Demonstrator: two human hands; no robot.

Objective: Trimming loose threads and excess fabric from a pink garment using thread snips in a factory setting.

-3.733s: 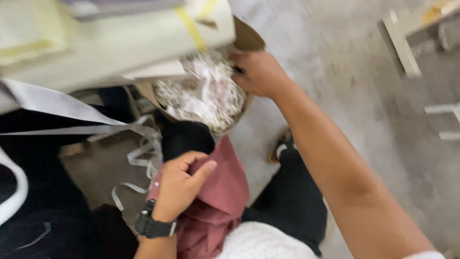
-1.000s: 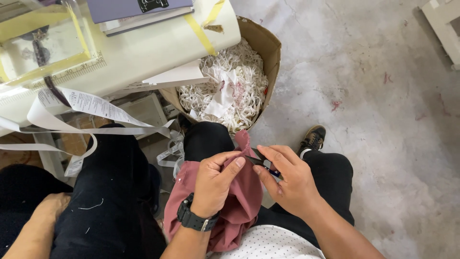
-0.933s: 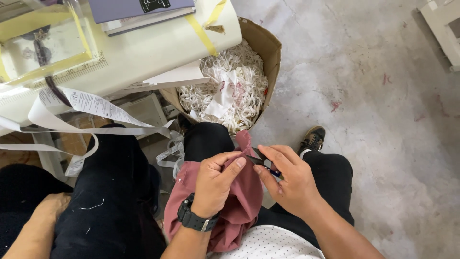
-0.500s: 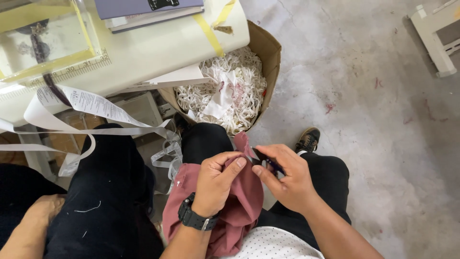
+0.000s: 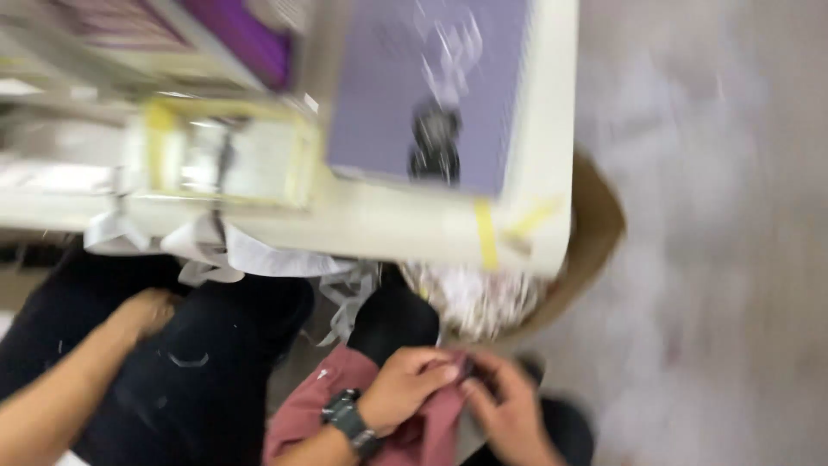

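Observation:
The view is heavily blurred by motion. My left hand (image 5: 405, 388), with a dark watch on its wrist, pinches a maroon cloth (image 5: 345, 406) lying across my lap. Close to its right, my right hand (image 5: 509, 406) meets it at the same spot of cloth and seems to hold a small dark tool, too blurred to identify. Both hands sit low in the frame over my dark trousers.
A cream table (image 5: 388, 224) with a purple mat (image 5: 423, 86) and yellow tape fills the top. A cardboard box (image 5: 595, 233) of white scraps sits beneath its right end. Another person's arm (image 5: 78, 380) rests on dark trousers at lower left. White strips (image 5: 233, 255) hang from the table.
The camera has tilted up, so the table now fills most of the view and my hands sit at the bottom edge. Both hands still work the same spot on the cloth.

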